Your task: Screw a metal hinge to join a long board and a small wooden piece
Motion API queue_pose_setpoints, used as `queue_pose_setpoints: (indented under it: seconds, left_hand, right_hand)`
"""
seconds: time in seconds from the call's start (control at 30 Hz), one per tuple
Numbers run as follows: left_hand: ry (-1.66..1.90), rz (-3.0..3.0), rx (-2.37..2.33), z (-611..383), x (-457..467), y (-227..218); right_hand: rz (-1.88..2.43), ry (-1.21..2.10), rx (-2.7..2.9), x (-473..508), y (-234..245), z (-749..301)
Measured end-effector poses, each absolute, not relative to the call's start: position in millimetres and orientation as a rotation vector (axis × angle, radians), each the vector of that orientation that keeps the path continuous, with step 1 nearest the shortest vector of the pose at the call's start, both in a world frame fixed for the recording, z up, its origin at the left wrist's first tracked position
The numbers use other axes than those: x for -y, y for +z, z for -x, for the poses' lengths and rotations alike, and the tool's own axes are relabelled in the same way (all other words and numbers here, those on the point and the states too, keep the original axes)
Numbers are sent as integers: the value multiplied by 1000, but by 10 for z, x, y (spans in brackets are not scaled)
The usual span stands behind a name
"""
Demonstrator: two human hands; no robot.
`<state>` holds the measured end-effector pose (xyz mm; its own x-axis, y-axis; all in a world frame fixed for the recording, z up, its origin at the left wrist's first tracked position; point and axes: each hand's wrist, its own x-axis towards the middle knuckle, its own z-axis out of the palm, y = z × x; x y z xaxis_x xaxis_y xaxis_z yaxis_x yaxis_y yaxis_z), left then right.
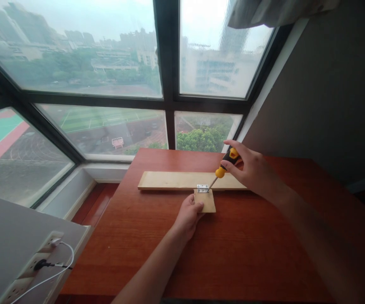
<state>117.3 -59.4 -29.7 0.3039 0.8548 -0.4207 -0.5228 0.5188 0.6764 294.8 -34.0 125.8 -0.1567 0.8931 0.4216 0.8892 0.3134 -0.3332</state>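
Observation:
A long pale wooden board (pixel 176 180) lies across the far part of the reddish-brown table (pixel 233 249). A small wooden block (pixel 206 202) sits against its near edge, joined by a small metal hinge (pixel 203 188). My left hand (pixel 188 215) grips the small block from its left side. My right hand (pixel 252 171) holds a yellow and black screwdriver (pixel 225 165), tilted, its tip resting on the hinge.
Large windows rise just behind the table's far edge, and a grey wall stands at the right. A white power strip (pixel 33 264) with plugged-in cables lies on a grey surface at the lower left. A low sill runs left of the table.

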Motion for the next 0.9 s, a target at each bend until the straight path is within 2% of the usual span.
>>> queue_pose_setpoints:
  seconds: [0.13, 0.37, 0.57, 0.8, 0.9]
  left_hand:
    - [957, -457, -850, -1170, 593, -302]
    - [957, -465, -843, -1170, 590, -312]
    - [950, -461, -843, -1171, 593, -309]
    - [957, -461, -844, -1169, 591, -313]
    - [955, -467, -849, -1167, 593, -300]
  right_hand:
    - [1705, -287, 2022, 337, 1238, -2893]
    - [1526, 78, 2065, 317, 1280, -2886]
    - [1805, -374, 2020, 328, 1274, -2844]
    - [1585, 37, 2041, 305, 1271, -2909]
    - [1627, -59, 2052, 324, 1287, -2910]
